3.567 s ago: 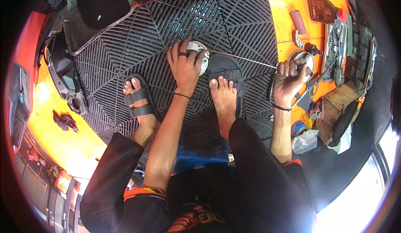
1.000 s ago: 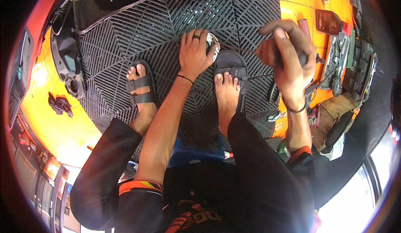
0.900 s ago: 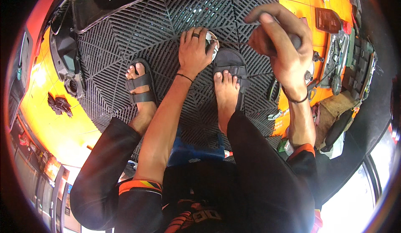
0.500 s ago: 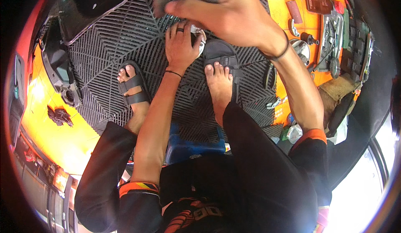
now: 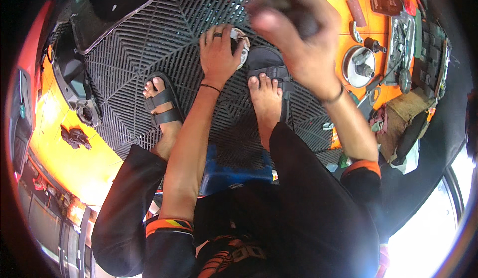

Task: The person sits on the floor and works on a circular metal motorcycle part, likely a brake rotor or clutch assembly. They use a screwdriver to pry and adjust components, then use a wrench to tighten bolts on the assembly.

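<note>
**One Hand Holds the Round Part, One Hand Is Up**

At 12 o'clock, our left hand [image 5: 219, 53] is wrapped around a round metal part [image 5: 245, 48] over the black mat [image 5: 159, 39]. At 1 o'clock, our blurry right hand [image 5: 303, 51] seems to grip a dark handle [image 5: 306, 23]. Our hands are apart. The work looks partway along: the part is not put down, and we cannot tell what is finished on it. Half a second ago, our right hand was above the left; now it is farther toward 1 o'clock.
</note>
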A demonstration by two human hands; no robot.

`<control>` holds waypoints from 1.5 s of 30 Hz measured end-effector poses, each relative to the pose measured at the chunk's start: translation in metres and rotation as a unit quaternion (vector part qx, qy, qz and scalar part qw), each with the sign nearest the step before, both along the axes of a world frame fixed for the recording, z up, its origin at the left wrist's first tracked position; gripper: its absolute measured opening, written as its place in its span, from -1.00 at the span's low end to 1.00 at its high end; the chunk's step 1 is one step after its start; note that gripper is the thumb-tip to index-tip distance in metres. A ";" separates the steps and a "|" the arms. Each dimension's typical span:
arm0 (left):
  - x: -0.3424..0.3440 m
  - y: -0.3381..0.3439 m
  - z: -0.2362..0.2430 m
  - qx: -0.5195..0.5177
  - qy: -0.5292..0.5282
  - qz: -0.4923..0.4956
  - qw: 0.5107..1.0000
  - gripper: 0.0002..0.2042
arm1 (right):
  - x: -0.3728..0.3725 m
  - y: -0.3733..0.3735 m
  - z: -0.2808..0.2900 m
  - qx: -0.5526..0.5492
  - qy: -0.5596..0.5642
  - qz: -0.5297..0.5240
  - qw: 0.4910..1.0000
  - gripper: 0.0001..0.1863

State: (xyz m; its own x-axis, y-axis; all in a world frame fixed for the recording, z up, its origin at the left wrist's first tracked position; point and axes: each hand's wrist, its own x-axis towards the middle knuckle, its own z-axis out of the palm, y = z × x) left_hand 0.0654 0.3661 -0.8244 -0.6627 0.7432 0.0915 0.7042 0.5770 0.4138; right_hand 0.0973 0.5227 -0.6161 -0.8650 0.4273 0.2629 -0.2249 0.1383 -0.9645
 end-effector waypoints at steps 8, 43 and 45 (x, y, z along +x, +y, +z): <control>0.000 0.001 0.003 0.065 -0.023 0.019 0.997 -0.48 | 0.041 -0.018 -0.004 -0.182 0.002 -0.145 0.973 -0.66; -0.002 0.000 0.003 0.088 -0.033 0.025 0.995 -0.53 | 0.037 0.024 0.008 -0.108 -0.060 0.317 0.940 -0.57; -0.002 0.000 0.002 0.091 -0.040 0.033 0.994 -0.53 | 0.030 0.046 0.010 -0.141 -0.097 0.331 0.928 -0.57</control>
